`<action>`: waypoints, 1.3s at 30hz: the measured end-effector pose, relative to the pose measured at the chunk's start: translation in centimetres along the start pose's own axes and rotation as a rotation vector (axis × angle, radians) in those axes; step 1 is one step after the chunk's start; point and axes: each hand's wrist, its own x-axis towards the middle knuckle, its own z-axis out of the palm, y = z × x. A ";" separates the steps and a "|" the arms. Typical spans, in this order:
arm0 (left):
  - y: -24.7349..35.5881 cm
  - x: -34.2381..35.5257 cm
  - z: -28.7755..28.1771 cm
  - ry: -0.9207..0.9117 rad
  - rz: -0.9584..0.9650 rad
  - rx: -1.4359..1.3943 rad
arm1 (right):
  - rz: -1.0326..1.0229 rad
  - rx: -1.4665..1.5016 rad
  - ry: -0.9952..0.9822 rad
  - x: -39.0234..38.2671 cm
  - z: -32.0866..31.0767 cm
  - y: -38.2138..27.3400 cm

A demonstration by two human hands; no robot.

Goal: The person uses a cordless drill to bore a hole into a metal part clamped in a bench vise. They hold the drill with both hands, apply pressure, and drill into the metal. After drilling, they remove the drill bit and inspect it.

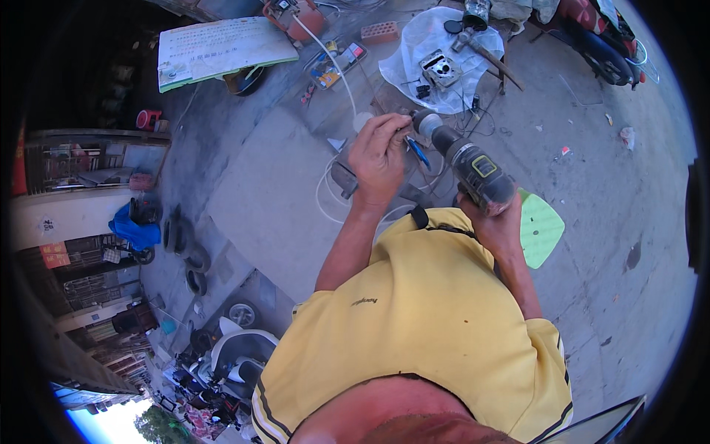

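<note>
A black and grey cordless drill [473, 164] points up and to the left in front of my chest. My right hand [497, 222] is wrapped round its handle. My left hand [382, 152] is closed in a pinch at the drill's chuck [427, 122]; whatever its fingertips hold is too small to make out. Just below the chuck, blue-handled pliers [418, 152] show beside my left hand. Beyond the drill, a metal engine part [441, 69] with a large round hole lies on a white plastic sheet [399, 66]. A hammer [488, 55] rests across the sheet's right side.
A light green stool [541, 229] stands beside my right arm. Farther off are a tool box [336, 65], a red brick [379, 32] and a white signboard [222, 48]. A pale hose [336, 66] runs toward my left hand. Tyres [194, 259] and a motorbike [599, 48] are around.
</note>
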 end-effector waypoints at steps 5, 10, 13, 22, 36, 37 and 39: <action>-0.1 -0.7 -0.7 0.026 -0.037 0.031 | 0.018 -0.013 -0.006 -0.1 0.1 0.6; -0.1 -0.8 -1.0 0.065 -0.052 0.041 | 0.042 0.036 -0.021 -0.2 0.4 0.5; -0.1 -1.3 -1.0 0.069 -0.056 0.057 | 0.025 0.011 -0.058 0.0 0.6 0.6; -0.5 -1.7 -2.0 0.110 -0.095 0.069 | 0.022 -0.029 -0.114 0.2 1.2 -0.2; -1.0 -2.2 -2.3 0.143 -0.086 0.101 | 0.034 -0.027 -0.152 0.7 1.6 0.5; -1.1 -2.2 -2.3 0.145 -0.073 0.110 | 0.036 -0.024 -0.142 0.8 1.6 0.3; -1.2 -2.3 -2.4 0.129 -0.096 0.109 | 0.042 -0.028 -0.143 0.9 1.7 0.2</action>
